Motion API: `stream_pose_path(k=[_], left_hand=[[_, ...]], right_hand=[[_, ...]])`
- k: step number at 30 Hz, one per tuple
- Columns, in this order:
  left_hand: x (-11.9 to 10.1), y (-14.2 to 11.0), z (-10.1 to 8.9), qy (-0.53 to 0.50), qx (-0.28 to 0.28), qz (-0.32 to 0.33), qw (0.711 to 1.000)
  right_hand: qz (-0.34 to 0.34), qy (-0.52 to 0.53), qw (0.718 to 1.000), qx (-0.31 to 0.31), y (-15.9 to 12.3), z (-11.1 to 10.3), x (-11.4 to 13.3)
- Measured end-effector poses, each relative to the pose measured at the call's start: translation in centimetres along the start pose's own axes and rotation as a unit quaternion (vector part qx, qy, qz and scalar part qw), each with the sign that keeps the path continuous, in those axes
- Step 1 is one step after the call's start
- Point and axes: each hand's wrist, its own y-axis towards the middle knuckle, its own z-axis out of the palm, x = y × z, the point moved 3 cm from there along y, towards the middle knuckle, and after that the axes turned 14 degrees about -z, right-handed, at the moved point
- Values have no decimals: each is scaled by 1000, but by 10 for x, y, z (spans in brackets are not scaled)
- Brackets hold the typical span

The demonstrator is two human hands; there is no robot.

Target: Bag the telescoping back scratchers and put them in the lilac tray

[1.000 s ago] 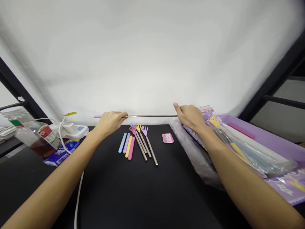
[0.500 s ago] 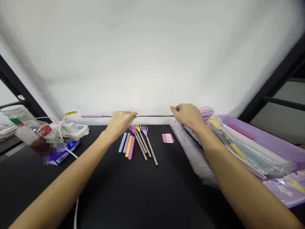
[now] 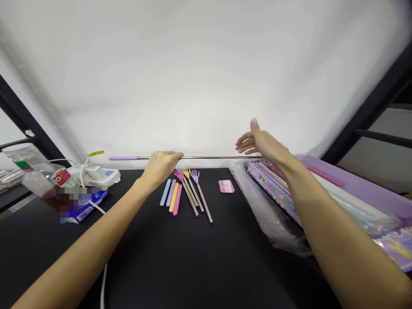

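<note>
My left hand (image 3: 160, 168) is shut around a long, thin steel rod (image 3: 206, 157), which runs level above the far table edge. The rod's lilac handle (image 3: 124, 158) sticks out to the left of that hand. My right hand (image 3: 259, 143) is open with its fingers spread, just above the rod's right end and not holding it. Below the rod lie back scratchers (image 3: 195, 193) with pink, yellow and lilac hand-shaped heads, next to several pastel handles (image 3: 171, 197).
A pink card (image 3: 226, 186) lies on the black table (image 3: 128, 257). To the right are a clear plastic bag (image 3: 267, 210), a printed purple box (image 3: 272, 193) and a purple sheet (image 3: 354, 184). A plastic bottle (image 3: 37, 182), white power strip (image 3: 96, 176) and blue packet (image 3: 86, 210) stand left.
My right hand has let go of the rod and lifted up and to the right, with its fingers opening. The rod now reaches further right. My left hand has moved left since the oldest frame.
</note>
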Motion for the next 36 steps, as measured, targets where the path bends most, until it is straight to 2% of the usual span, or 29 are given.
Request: stream_pose_path(k=[3, 8, 10, 12, 14, 16, 19, 22, 26, 29, 32, 36], left_hand=[[4, -1, 1, -1, 4, -9, 1000], [5, -3, 1, -2, 4, -9, 1000], [4, -3, 1, -1, 0, 1, 1000], [4, -4, 1, -4, -2, 11, 1000], [5, -5, 2, -12, -4, 13, 1000], [7, -5, 3, -23, 2, 8, 1000], [11, -3, 5, -40, 27, -13, 999], [23, -1, 7, -41, 47, -48, 997], [51, 0, 7, -32, 15, -102, 994], [61, -2, 8, -39, 12, -116, 992], [50, -3, 9, -49, 28, -101, 993], [16, 0, 8, -52, 35, -58, 996]], right_hand=[[-11, 53, 998, -10, 1, -6, 5], [-3, 43, 999, 19, -3, -4, 8], [-3, -9, 999, 47, -4, 4, 5], [-5, -133, 989, 59, -4, 11, 1], [-18, -275, 960, 58, -4, 17, -2], [-36, -355, 932, 57, -3, 21, -3], [-57, -383, 920, 60, -4, 20, -3], [-48, -415, 907, 46, -6, 7, -5], [-15, -449, 893, -7, -10, -15, -8], [-10, -469, 883, -24, -9, -21, -8], [-9, -466, 885, 10, -6, -10, -5], [-40, -429, 900, 70, -5, 21, 4]])
